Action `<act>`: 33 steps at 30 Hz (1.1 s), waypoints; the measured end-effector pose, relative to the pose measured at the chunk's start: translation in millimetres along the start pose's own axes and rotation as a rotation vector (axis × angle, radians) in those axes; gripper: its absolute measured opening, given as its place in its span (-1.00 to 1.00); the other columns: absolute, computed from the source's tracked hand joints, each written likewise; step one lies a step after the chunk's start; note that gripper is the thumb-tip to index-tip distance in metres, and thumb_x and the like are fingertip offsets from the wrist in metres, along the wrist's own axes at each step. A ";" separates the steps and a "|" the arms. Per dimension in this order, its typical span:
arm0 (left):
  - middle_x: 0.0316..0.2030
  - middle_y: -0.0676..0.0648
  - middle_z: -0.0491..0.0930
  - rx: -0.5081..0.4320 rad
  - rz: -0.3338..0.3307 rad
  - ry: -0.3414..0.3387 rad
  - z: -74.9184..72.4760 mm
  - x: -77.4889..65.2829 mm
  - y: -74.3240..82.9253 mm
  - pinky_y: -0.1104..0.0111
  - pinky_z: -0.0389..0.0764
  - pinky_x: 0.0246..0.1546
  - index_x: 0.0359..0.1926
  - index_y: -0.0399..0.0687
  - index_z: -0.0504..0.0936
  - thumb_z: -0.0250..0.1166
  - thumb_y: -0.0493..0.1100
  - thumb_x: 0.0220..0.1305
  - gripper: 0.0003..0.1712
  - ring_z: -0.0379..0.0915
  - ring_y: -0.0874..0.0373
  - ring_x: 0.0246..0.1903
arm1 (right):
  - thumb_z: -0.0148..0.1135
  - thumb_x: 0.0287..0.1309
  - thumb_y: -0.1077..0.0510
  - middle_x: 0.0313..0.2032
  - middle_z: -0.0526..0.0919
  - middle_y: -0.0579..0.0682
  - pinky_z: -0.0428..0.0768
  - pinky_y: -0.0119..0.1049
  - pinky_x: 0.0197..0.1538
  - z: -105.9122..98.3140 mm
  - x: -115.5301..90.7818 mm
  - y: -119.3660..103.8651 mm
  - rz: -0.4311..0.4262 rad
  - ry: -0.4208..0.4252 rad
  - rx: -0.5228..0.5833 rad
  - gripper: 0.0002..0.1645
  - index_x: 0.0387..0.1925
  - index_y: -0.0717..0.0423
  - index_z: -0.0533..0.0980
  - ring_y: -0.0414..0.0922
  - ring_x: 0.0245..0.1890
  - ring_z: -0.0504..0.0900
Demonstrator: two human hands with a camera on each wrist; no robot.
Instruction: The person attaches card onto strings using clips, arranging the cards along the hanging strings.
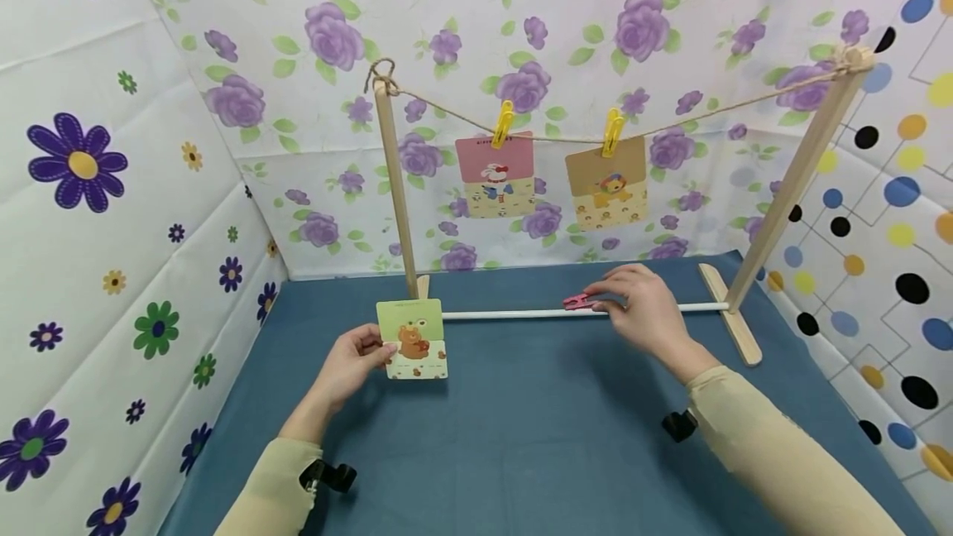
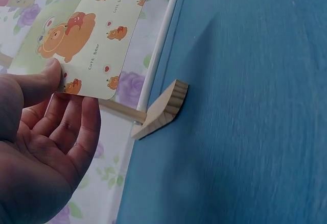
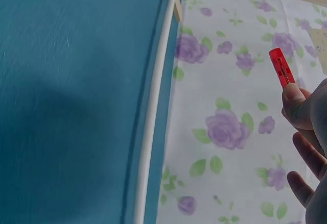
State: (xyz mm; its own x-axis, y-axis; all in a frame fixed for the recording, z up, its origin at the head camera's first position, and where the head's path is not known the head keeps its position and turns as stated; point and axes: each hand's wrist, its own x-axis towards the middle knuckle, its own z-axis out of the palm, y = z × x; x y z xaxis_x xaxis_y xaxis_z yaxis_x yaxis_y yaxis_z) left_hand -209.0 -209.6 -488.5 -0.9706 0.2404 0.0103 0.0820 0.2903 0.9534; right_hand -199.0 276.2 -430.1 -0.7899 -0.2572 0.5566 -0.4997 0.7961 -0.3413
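My left hand (image 1: 351, 364) pinches a green bear card (image 1: 412, 339) by its lower left edge, thumb in front and fingers behind. In the left wrist view the card (image 2: 84, 40) shows bears and small print. My right hand (image 1: 646, 313) pinches a pinkish-red clothespin (image 1: 577, 302) between thumb and fingers, its far end pointing left. On the sagging twine (image 1: 447, 112) hang a pink rabbit card (image 1: 496, 176) and a brown lion card (image 1: 609, 186), each under a yellow clothespin (image 1: 503, 124). Both hands are below the twine, apart from it.
Wooden posts (image 1: 396, 189) hold up the twine at either side, the right one on a wooden foot (image 1: 733, 317). A white rod (image 1: 521, 314) runs low between them. Blue cloth (image 1: 476, 453) covers the table; patterned sheets (image 1: 342, 189) stand behind and at both sides.
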 end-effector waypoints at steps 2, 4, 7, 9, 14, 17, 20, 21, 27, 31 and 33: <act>-0.15 -0.22 0.76 -0.005 0.004 -0.006 3.6 0.8 0.6 -0.06 0.72 -0.09 0.04 -0.34 0.65 0.37 -0.22 0.53 -0.76 0.70 0.09 -0.24 | 0.60 0.14 0.35 -0.18 0.82 -0.01 0.61 0.16 0.09 -5.4 -0.3 2.5 -0.028 0.022 -0.011 -0.71 -0.14 -0.04 0.84 0.08 0.00 0.67; -0.16 -0.21 0.76 -0.005 0.008 -0.011 6.9 1.7 0.9 -0.04 0.72 -0.10 0.03 -0.33 0.65 0.36 -0.23 0.53 -0.78 0.70 0.09 -0.25 | 0.60 0.12 0.38 -0.19 0.82 0.00 0.62 0.16 0.05 -11.3 -0.1 4.9 -0.052 0.045 -0.018 -0.68 -0.14 -0.02 0.84 0.09 -0.04 0.69; -0.16 -0.19 0.76 -0.005 0.014 -0.018 12.6 3.1 1.9 -0.02 0.72 -0.11 0.02 -0.32 0.65 0.36 -0.24 0.53 -0.79 0.70 0.09 -0.25 | 0.60 0.10 0.41 -0.22 0.81 0.01 0.64 0.12 -0.03 -21.4 1.8 8.0 -0.075 0.073 -0.035 -0.65 -0.13 -0.01 0.84 0.07 -0.14 0.71; -0.16 -0.18 0.76 -0.004 0.019 -0.026 17.2 4.3 3.0 -0.02 0.72 -0.11 0.01 -0.32 0.65 0.36 -0.24 0.53 -0.80 0.69 0.09 -0.25 | 0.60 0.10 0.41 -0.24 0.81 0.01 0.64 0.08 -0.12 -29.0 3.5 9.2 -0.081 0.086 -0.048 -0.66 -0.12 0.01 0.84 0.04 -0.22 0.71; -0.17 -0.16 0.76 -0.023 0.030 -0.053 30.5 8.9 7.8 0.02 0.72 -0.12 0.00 -0.29 0.66 0.37 -0.24 0.53 -0.82 0.66 0.08 -0.27 | 0.56 0.13 0.42 -0.26 0.79 0.03 0.55 -0.04 -0.33 -48.6 7.1 9.8 -0.067 0.100 -0.083 -0.67 -0.08 0.09 0.82 -0.01 -0.35 0.68; -0.20 -0.15 0.75 -0.034 0.043 -0.060 37.5 11.1 11.3 0.05 0.73 -0.14 -0.03 -0.30 0.66 0.37 -0.26 0.51 -0.84 0.65 0.08 -0.29 | 0.54 0.14 0.44 -0.25 0.78 0.04 0.49 -0.10 -0.39 -58.7 8.0 10.4 -0.049 0.098 -0.097 -0.66 -0.05 0.11 0.81 -0.06 -0.41 0.64; -0.23 -0.15 0.74 -0.042 0.054 -0.074 44.1 12.8 16.6 0.05 0.73 -0.14 -0.05 -0.30 0.64 0.36 -0.28 0.51 -0.86 0.65 0.08 -0.29 | 0.54 0.15 0.44 -0.27 0.77 0.02 0.46 -0.14 -0.40 -68.2 9.3 10.2 -0.035 0.093 -0.110 -0.65 -0.05 0.09 0.81 -0.10 -0.44 0.62; -0.23 -0.14 0.74 -0.048 0.054 -0.078 46.2 13.5 18.8 0.03 0.73 -0.14 -0.05 -0.30 0.64 0.37 -0.28 0.51 -0.86 0.66 0.08 -0.29 | 0.54 0.15 0.44 -0.27 0.77 0.01 0.45 -0.15 -0.41 -71.3 9.9 10.1 -0.031 0.093 -0.118 -0.64 -0.05 0.08 0.82 -0.11 -0.44 0.61; -0.23 -0.14 0.71 -0.067 0.078 -0.110 59.1 19.6 35.4 0.04 0.72 -0.15 -0.05 -0.26 0.63 0.36 -0.26 0.53 -0.87 0.64 0.06 -0.29 | 0.48 0.14 0.51 -0.20 0.78 0.08 0.58 -0.11 -0.41 -88.4 13.8 8.9 -0.040 0.105 -0.117 -0.61 -0.01 0.19 0.80 -0.05 -0.42 0.72; -0.24 -0.15 0.70 -0.062 0.105 -0.132 68.1 24.3 46.6 0.21 0.70 -0.21 -0.05 -0.26 0.63 0.36 -0.27 0.53 -0.87 0.62 0.04 -0.30 | 0.46 0.17 0.51 -0.22 0.76 0.06 0.64 -0.12 -0.39 -98.5 17.4 6.2 -0.037 0.102 -0.121 -0.61 0.01 0.19 0.79 -0.07 -0.41 0.73; -0.24 -0.17 0.70 -0.059 0.115 -0.142 72.8 26.7 51.9 0.27 0.69 -0.23 -0.05 -0.28 0.64 0.37 -0.26 0.52 -0.86 0.63 0.01 -0.29 | 0.45 0.18 0.50 -0.22 0.76 0.07 0.65 -0.09 -0.37 -103.7 19.0 4.8 -0.031 0.100 -0.131 -0.61 0.01 0.17 0.80 -0.06 -0.40 0.73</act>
State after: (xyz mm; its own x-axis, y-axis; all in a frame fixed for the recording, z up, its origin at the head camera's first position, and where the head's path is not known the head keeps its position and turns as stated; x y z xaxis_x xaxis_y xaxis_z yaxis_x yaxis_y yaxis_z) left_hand -214.2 -120.7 -460.7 -0.9137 0.3982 0.0813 0.1727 0.1993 0.9646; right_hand -179.6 331.9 -342.6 -0.7324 -0.2319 0.6402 -0.4675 0.8548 -0.2252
